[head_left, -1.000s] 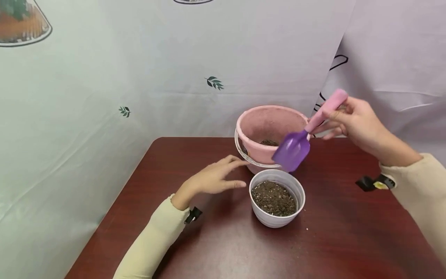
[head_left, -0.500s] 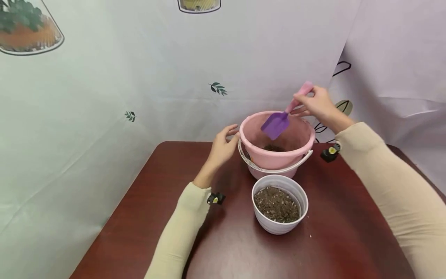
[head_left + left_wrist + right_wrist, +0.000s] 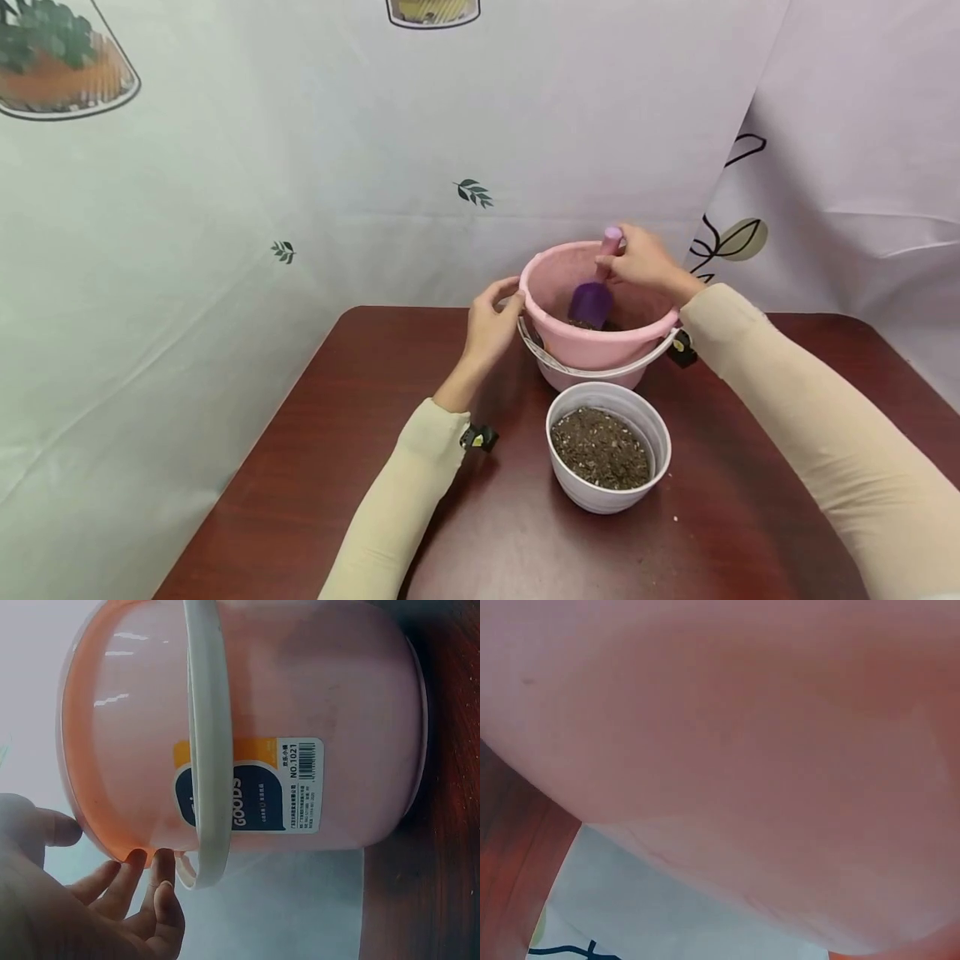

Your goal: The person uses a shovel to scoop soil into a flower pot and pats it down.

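1 round pink plastic bucket; 1 plastic scoop with pink handle and purple blade down inside it

Surface: dark red-brown table with wood grain, rounded far corners and a glossy patch of light at the near side. At least 1 pale speck to the right of the white ribbed round pot. Pot stands upright just in front of the bucket, part-filled with dark soil. Whether the 2 vessels touch: cannot tell.

Room: pale grey-green fabric backdrop behind and to the left, printed with leaf sprigs; the right part is pinker and creased.

Hands: left hand partly spread, fingers loosely bent, tips against the bucket's left rim. Right hand curled around the scoop handle, above the bucket's mouth. Both cuffs cream.

Obscured: blade tip meets the soil in the bucket, so its end is unclear; most of that soil lies behind the front wall. White plastic bail handle crosses the orange, navy and white label, covering some lettering; "GOODS" and "NO.1021" legible. Right wrist view nearly filled by blurred pink wall, the right hand hidden there. 2 printed drawings cut off at the head view's top edge.
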Motion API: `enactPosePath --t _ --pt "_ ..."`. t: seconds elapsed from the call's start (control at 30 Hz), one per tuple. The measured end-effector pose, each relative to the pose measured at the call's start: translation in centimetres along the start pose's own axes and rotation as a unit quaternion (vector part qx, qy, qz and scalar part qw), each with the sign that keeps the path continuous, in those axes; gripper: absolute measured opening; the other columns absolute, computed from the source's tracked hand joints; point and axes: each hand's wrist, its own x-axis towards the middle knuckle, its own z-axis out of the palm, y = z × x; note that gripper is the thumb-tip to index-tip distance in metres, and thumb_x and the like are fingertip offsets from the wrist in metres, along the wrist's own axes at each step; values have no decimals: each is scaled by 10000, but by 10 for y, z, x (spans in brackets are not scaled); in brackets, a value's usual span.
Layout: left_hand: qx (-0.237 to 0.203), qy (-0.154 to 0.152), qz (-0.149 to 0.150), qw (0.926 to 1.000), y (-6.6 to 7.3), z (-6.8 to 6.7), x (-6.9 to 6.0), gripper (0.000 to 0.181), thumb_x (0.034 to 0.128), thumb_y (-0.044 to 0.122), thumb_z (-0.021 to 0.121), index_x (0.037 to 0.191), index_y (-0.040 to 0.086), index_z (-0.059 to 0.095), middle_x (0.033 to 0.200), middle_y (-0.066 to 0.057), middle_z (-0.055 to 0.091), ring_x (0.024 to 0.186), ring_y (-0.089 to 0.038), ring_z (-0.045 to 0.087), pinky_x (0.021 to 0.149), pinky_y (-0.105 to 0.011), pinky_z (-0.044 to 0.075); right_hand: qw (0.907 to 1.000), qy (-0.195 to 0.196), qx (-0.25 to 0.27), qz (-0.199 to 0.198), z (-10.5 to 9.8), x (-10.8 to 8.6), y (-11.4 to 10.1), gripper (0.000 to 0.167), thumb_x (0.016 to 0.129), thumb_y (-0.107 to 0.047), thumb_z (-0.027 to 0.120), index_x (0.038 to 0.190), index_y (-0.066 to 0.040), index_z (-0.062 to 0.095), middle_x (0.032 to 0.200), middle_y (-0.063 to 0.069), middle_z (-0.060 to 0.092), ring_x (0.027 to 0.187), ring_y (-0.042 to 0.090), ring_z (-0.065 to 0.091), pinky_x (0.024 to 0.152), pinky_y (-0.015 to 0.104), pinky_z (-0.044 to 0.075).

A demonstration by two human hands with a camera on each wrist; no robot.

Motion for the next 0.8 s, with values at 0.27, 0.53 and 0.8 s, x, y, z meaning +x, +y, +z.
enactPosePath --t 0.27,0.53,0.8 --pt "-593 -35 -32 9982 4 2 0 326 959 74 610 1274 -4 631 1180 -189 682 866 -252 692 805 -359 567 9963 -850 6 152 2 0 -1 229 957 -139 627 862 63 677 744 156 727 674 183 685 632 247 540" --pt "-642 -146 -219 9976 3 1 0 344 962 111 615 1295 28 634 1220 -172 670 906 -199 682 767 -322 556 9815 -1677 713 585 3 -2 0 208 957 -124 588 963 83 612 794 201 731 779 249 714 747 364 581" --pt "-934 -266 -315 9948 -2 0 1 356 965 91 624 1312 10 628 1231 -196 662 766 -91 656 691 -309 563 9769 -1861 631 842 3 0 3 321 919 -149 656 1071 129 600 714 136 707 643 203 691 675 375 584"
